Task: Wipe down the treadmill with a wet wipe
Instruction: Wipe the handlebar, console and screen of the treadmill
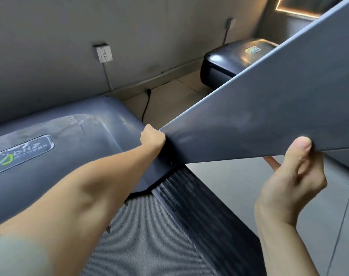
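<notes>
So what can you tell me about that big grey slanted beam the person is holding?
The upright is a broad, flat-sided grey beam, smooth and matte like painted metal or plastic. It rises diagonally from the treadmill's base beside the dark motor cover toward the upper right. The left hand presses against its foot; the right hand grips its lower edge, thumb on the face.

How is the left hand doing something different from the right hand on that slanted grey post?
The left hand reaches far down to the base of the treadmill upright, where it meets the motor cover; the right hand is nearer and higher. The left hand shows curled knuckles; the right hand shows its thumb pressed on the lower edge. Both touch the upright.
</notes>
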Tool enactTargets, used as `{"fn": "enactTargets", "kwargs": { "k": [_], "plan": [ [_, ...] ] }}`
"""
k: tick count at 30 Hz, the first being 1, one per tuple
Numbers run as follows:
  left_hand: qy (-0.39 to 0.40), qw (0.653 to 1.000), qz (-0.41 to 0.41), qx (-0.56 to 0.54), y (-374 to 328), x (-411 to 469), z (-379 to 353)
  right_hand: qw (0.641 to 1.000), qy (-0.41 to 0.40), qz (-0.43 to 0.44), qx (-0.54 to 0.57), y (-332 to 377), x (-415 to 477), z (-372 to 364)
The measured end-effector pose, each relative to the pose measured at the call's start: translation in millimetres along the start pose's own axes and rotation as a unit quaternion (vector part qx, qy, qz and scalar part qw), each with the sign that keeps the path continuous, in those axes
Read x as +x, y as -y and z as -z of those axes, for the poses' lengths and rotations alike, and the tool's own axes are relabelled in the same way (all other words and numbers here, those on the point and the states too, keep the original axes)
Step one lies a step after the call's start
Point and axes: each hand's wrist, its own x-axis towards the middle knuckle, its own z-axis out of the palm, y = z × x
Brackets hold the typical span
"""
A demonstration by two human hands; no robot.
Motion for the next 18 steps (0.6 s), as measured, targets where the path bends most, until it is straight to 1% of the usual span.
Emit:
{"fn": "enactTargets", "kwargs": {
  "k": [2,3,4,5,6,7,8,9,10,11,13,14,15,16,17,18],
  "plan": [
    [-0.02,0.996,-0.034,-0.077,-10.2,-27.8,2.8,1.0,0.008,0.001,0.001,0.1,0.4,0.8],
    [-0.032,0.99,-0.067,-0.118,-18.4,-48.0,5.4,1.0,0.01,-0.001,0.001,0.0,0.6,0.8],
    [-0.037,0.978,-0.12,-0.164,-28.8,-71.7,7.8,1.0,0.008,-0.003,0.003,0.1,0.4,1.1],
    [-0.032,0.957,-0.192,-0.218,-41.5,-97.8,11.3,1.0,0.005,-0.002,0.007,0.9,0.3,0.7],
    [-0.023,0.926,-0.258,-0.273,-53.4,-122.8,14.6,1.0,0.002,-0.003,0.01,1.4,0.2,0.6],
    [-0.013,0.897,-0.306,-0.318,-63.8,-142.2,18.3,1.0,0.0,-0.005,0.014,1.7,-0.4,-0.1],
    [-0.006,0.879,-0.328,-0.347,-72.5,-154.0,19.3,1.0,0.001,-0.006,0.015,1.5,0.1,-0.1],
    [-0.009,0.876,-0.324,-0.357,-75.9,-156.0,18.8,1.0,0.005,-0.006,0.014,0.9,0.5,0.3],
    [-0.019,0.885,-0.302,-0.355,-72.8,-148.5,18.8,1.0,0.011,-0.01,0.013,1.4,-0.9,0.6],
    [-0.032,0.901,-0.258,-0.347,-66.6,-134.9,17.4,1.0,0.013,-0.014,0.016,1.3,-1.1,1.2],
    [-0.044,0.942,-0.112,-0.315,-39.2,-87.5,10.7,0.999,0.015,-0.019,0.025,1.2,-0.1,1.7],
    [-0.035,0.96,-0.039,-0.276,-22.4,-63.1,9.6,0.999,0.014,-0.023,0.026,-0.2,-1.3,1.1],
    [-0.007,0.975,0.015,-0.223,-7.2,-42.1,8.1,0.999,0.013,-0.024,0.026,-1.3,-1.5,1.6],
    [0.022,0.984,0.047,-0.172,3.6,-26.2,8.6,0.999,0.012,-0.025,0.028,-1.5,-1.5,0.7],
    [0.034,0.988,0.057,-0.138,6.2,-20.5,5.5,0.999,0.013,-0.026,0.031,-1.8,-0.4,1.5],
    [0.03,0.99,0.056,-0.125,2.0,-24.7,3.6,0.999,0.017,-0.028,0.032,-1.6,0.5,1.8]
  ]
}}
